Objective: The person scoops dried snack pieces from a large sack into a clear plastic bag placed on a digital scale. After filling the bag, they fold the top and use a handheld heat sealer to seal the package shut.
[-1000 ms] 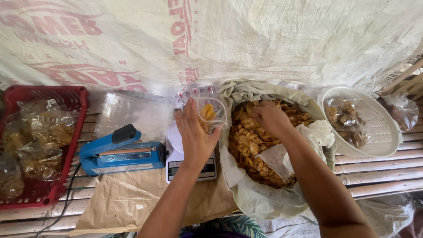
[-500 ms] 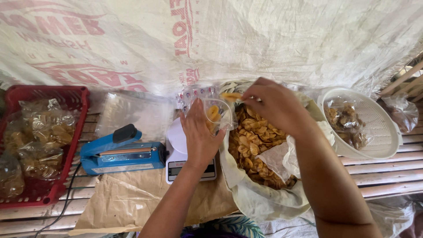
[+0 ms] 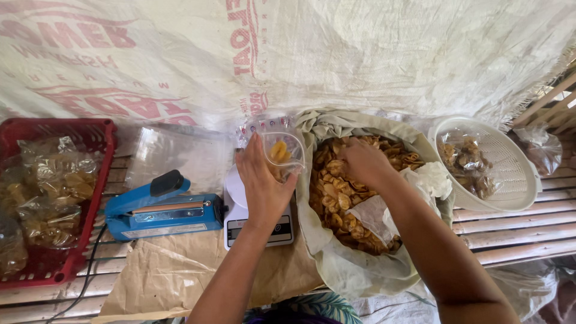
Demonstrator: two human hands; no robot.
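Observation:
My left hand [image 3: 262, 186] holds a small clear plastic bag [image 3: 282, 150] upright over a white kitchen scale [image 3: 258, 225]; a few yellow chips lie inside the bag. My right hand [image 3: 363, 162] is down among the golden chips [image 3: 336, 198] in a large sack-lined basket [image 3: 360, 276], its fingers closed around some of them. The bag sits just left of the basket's rim.
A blue heat sealer [image 3: 162, 210] lies left of the scale on brown paper [image 3: 168, 276]. A red crate [image 3: 90, 135] at far left holds filled chip bags. Empty clear bags [image 3: 174, 156] lie behind the sealer. A white colander [image 3: 510, 174] with darker pieces sits right.
My right hand, which was over the small bag half a second ago, has moved back down into the chips in the basket. The left hand stays on the bag.

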